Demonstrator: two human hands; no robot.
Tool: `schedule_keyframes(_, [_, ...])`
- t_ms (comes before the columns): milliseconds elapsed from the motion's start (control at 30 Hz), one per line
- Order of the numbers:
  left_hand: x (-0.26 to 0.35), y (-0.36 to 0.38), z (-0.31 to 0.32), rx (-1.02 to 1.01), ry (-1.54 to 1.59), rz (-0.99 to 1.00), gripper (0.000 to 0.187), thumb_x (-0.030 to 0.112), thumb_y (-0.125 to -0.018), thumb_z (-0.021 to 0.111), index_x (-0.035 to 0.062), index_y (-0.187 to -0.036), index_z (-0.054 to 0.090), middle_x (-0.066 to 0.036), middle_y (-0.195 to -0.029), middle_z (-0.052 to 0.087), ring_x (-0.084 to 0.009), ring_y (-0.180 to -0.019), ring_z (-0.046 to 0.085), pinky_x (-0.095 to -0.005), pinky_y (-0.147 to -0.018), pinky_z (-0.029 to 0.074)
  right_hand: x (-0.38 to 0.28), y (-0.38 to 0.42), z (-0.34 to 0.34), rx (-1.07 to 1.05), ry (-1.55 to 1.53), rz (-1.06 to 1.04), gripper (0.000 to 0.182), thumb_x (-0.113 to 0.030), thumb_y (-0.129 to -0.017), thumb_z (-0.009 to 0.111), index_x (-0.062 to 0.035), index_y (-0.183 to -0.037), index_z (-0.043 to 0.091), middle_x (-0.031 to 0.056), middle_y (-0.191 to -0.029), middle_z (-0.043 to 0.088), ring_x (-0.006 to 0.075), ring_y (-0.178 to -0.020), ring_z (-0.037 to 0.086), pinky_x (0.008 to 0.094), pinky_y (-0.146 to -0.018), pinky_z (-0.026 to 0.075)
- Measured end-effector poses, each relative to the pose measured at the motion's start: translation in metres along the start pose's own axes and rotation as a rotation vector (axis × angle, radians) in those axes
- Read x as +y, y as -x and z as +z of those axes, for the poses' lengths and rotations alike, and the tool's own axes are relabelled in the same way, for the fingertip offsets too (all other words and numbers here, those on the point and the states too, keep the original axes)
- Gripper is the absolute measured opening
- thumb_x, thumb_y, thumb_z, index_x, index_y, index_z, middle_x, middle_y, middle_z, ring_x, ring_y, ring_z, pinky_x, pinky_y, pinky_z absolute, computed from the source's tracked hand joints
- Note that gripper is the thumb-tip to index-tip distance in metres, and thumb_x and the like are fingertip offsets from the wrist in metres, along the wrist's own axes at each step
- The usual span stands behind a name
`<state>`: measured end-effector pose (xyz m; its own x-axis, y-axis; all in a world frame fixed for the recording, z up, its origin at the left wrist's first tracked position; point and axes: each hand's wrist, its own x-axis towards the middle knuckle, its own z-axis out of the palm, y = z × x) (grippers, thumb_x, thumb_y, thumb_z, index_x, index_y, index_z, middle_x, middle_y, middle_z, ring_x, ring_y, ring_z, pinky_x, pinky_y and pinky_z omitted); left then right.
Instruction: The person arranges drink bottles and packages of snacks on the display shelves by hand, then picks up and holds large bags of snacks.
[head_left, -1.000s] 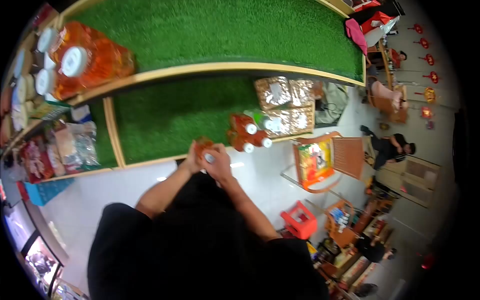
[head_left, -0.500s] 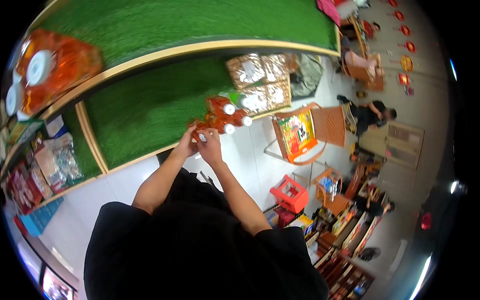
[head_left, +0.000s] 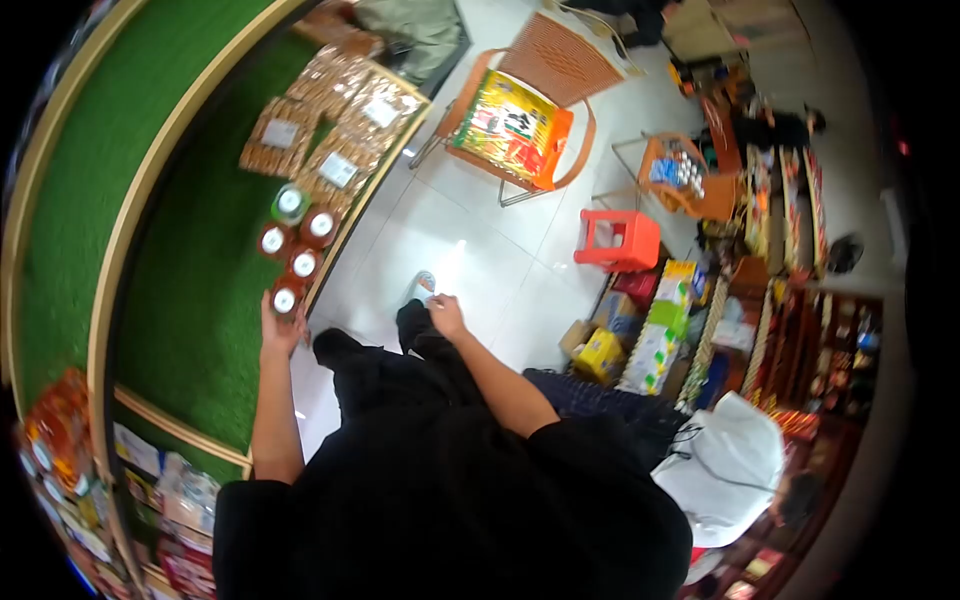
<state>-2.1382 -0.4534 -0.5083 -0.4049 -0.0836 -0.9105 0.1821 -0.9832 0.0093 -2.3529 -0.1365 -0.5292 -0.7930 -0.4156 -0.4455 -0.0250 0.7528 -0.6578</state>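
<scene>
My left hand (head_left: 283, 325) is wrapped round a bottle of orange-red liquid with a white cap (head_left: 285, 300), at the front edge of the green shelf (head_left: 190, 290). Beyond it several more capped bottles (head_left: 305, 264) stand close together, one with a green body (head_left: 290, 203). Packs of brown food with white labels (head_left: 335, 170) lie past the bottles. My right hand (head_left: 445, 314) hangs over the white floor, away from the shelf, its fingers curled and too small to make out clearly.
An orange woven chair (head_left: 560, 60) holds a yellow and orange bag (head_left: 515, 125). A red stool (head_left: 635, 242) stands right of it, near boxes (head_left: 600, 355) and stocked shelves. A white bag (head_left: 730, 470) is at lower right. Another person (head_left: 785, 128) is in the background.
The view has turned and shifted towards the right. My right hand has come off the bottle and moved right over the floor, while my left hand stays at the bottle.
</scene>
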Motion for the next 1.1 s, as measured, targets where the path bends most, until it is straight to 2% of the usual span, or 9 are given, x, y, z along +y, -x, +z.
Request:
schedule_keyframes(100, [-0.025, 0.021, 0.031, -0.158, 0.106, 0.144, 0.070, 0.060, -0.076, 0.059, 0.0088, -0.121, 0.048, -0.011, -0.102, 0.058, -0.0224, -0.083, 0.059, -0.0307, -0.068, 0.052, 0.135, -0.030, -0.019, 0.340, -0.047, 0.120, 0.025, -0.018, -0.082, 0.050, -0.0013, -0.086, 0.068, 0.0182, -0.080, 0.066, 0.0279, -0.071, 0.063, 0.0342, -0.072, 0.051])
schedule_keyframes(167, [-0.018, 0.014, 0.025, -0.059, -0.024, 0.174, 0.068, 0.061, -0.083, 0.044, 0.0110, -0.129, 0.043, -0.014, -0.121, 0.053, -0.0308, -0.102, 0.057, -0.0437, -0.078, 0.050, 0.215, -0.068, -0.014, 0.552, -0.304, 0.435, 0.022, -0.011, -0.082, 0.042, -0.0035, -0.084, 0.063, 0.0096, -0.062, 0.057, 0.0197, -0.048, 0.055, 0.0344, -0.039, 0.045])
schedule_keyframes(200, [-0.035, 0.029, 0.053, 0.209, -0.248, 0.405, 0.070, 0.062, -0.083, 0.042, 0.0117, -0.133, 0.039, -0.015, -0.127, 0.045, -0.0326, -0.105, 0.054, -0.0479, -0.084, 0.044, 0.162, -0.058, -0.067, 0.498, -0.507, 0.606, 0.023, -0.010, -0.082, 0.040, -0.0032, -0.084, 0.062, 0.0076, -0.058, 0.053, 0.0170, -0.045, 0.052, 0.0317, -0.034, 0.042])
schedule_keyframes(267, [-0.032, 0.023, 0.064, 0.255, -0.263, 0.425, 0.074, 0.060, -0.084, 0.040, 0.0076, -0.136, 0.035, -0.015, -0.139, 0.035, -0.0339, -0.119, 0.045, -0.0554, -0.095, 0.034, 0.192, -0.085, -0.091, 0.558, -0.443, 0.430, 0.020, -0.014, -0.084, 0.045, -0.0029, -0.084, 0.062, 0.0076, -0.059, 0.053, 0.0156, -0.044, 0.051, 0.0299, -0.037, 0.044])
schedule_keyframes(400, [0.016, -0.038, 0.017, 0.167, -0.588, 0.549, 0.070, 0.029, -0.075, 0.066, -0.0004, -0.132, 0.036, -0.021, -0.123, 0.051, -0.0311, -0.108, 0.055, -0.0398, -0.087, 0.046, 0.189, -0.081, -0.145, 0.467, -0.516, 0.422, 0.018, -0.019, -0.086, 0.051, -0.0056, -0.093, 0.060, 0.0067, -0.065, 0.056, 0.0152, -0.046, 0.052, 0.0285, -0.040, 0.045])
schedule_keyframes(500, [-0.035, 0.005, 0.077, 1.073, -1.199, 0.882, 0.089, 0.021, -0.060, 0.074, -0.0111, -0.130, 0.030, -0.026, -0.121, 0.052, -0.0336, -0.110, 0.055, -0.0370, -0.092, 0.045, 0.168, -0.064, -0.174, 0.345, -0.731, 0.586, 0.019, -0.021, -0.087, 0.051, -0.0087, -0.102, 0.054, 0.0072, -0.070, 0.056, 0.0149, -0.048, 0.052, 0.0287, -0.040, 0.045])
schedule_keyframes(700, [-0.030, 0.039, 0.109, 0.817, -1.389, 0.666, 0.047, 0.015, -0.061, 0.073, -0.0100, -0.099, 0.061, -0.019, -0.092, 0.065, -0.0253, -0.081, 0.066, -0.0354, -0.068, 0.054, 0.190, -0.034, -0.124, 0.315, -0.872, 0.807, 0.023, -0.022, -0.085, 0.051, -0.0050, -0.100, 0.055, 0.0082, -0.067, 0.057, 0.0163, -0.050, 0.052, 0.0303, -0.043, 0.045])
schedule_keyframes(867, [-0.023, 0.045, 0.126, 0.852, -1.683, 0.546, 0.047, 0.029, -0.057, 0.079, 0.0009, -0.092, 0.068, -0.012, -0.085, 0.069, -0.0209, -0.065, 0.067, -0.0322, -0.059, 0.055, 0.182, -0.060, -0.097, 0.130, -0.525, 0.592, 0.024, -0.016, -0.080, 0.055, -0.0045, -0.100, 0.057, 0.0101, -0.069, 0.060, 0.0166, -0.051, 0.053, 0.0300, -0.046, 0.044])
schedule_keyframes(1100, [0.013, 0.017, 0.110, 0.768, -1.874, 0.293, 0.073, 0.045, -0.053, 0.078, -0.0019, -0.106, 0.060, -0.021, -0.094, 0.066, -0.0296, -0.087, 0.067, -0.0350, -0.075, 0.055, -0.053, -0.155, -0.086, -0.223, -0.275, -0.115, 0.037, -0.009, -0.076, 0.061, -0.0073, -0.111, 0.050, 0.0099, -0.083, 0.059, 0.0175, -0.072, 0.057, 0.0289, -0.065, 0.047])
